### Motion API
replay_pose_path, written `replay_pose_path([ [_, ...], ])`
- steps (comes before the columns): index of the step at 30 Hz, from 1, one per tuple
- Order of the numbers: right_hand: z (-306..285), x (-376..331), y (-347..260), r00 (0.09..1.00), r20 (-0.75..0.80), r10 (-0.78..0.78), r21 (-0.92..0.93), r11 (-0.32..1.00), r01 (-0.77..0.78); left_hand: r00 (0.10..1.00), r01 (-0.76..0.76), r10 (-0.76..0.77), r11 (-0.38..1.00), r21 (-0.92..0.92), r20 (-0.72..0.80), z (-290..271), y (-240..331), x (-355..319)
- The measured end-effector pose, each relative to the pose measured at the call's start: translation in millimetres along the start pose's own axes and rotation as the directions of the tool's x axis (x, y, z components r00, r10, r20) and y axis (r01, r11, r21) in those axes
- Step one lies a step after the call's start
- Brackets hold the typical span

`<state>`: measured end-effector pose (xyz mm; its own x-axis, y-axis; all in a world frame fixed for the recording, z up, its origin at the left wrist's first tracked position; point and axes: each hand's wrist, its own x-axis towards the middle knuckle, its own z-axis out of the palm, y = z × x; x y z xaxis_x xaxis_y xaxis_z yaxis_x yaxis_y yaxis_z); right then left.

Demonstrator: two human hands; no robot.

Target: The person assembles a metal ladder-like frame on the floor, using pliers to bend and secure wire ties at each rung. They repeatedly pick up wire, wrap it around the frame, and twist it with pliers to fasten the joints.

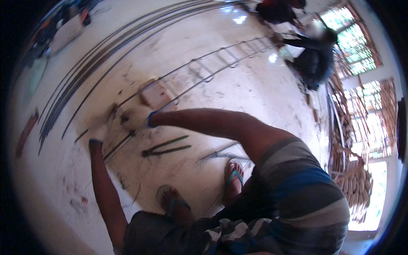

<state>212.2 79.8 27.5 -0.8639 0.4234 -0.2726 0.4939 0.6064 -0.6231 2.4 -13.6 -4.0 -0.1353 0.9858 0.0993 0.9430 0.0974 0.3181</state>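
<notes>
Both my hands are in pale gloves with blue cuffs, reaching down to the near end of a long frame of steel bars (189, 65) with cross ties. My left hand (98, 131) is beside a bar end, its fingers smeared. My right hand (138, 117) lies nearer the other bar, next to a dark part at the frame's end; whether it grips anything is not clear. A block (155, 95) sits beneath the frame. On the floor below my right hand lie pincers (166, 148) with two long greenish handles, spread apart.
Thin wires (217, 153) lie by my right foot (233, 178), in a sandal. Several long loose rods (102, 51) stretch along the left. Two people crouch at the frame's far end, one in dark clothes (314, 63). Stacked sticks (355, 187) stand by the windows.
</notes>
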Motion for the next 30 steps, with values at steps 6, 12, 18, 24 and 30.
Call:
replay_pose_path([
  [6,-17,-9,21,0.954,-0.001,-0.301,-0.362,0.889,0.28,0.995,-0.088,0.081,0.989,0.118,0.063,1,-7,-1],
  [12,-73,-18,30,0.989,-0.143,-0.046,0.061,0.997,0.055,0.992,-0.034,0.024,0.996,0.082,0.122,-14,4,1],
  [18,-113,-32,13,0.989,-0.121,-0.091,0.202,0.973,0.114,0.993,-0.018,0.02,1.0,-0.014,0.113,-12,4,1],
  [24,-118,-38,5,0.985,-0.171,-0.029,0.26,0.963,0.073,0.993,-0.035,0.026,0.996,0.082,0.111,-7,0,6],
  [30,-126,-43,2,0.995,-0.065,0.074,0.405,0.913,-0.041,0.997,-0.037,0.033,0.998,0.054,0.065,-6,2,1],
])
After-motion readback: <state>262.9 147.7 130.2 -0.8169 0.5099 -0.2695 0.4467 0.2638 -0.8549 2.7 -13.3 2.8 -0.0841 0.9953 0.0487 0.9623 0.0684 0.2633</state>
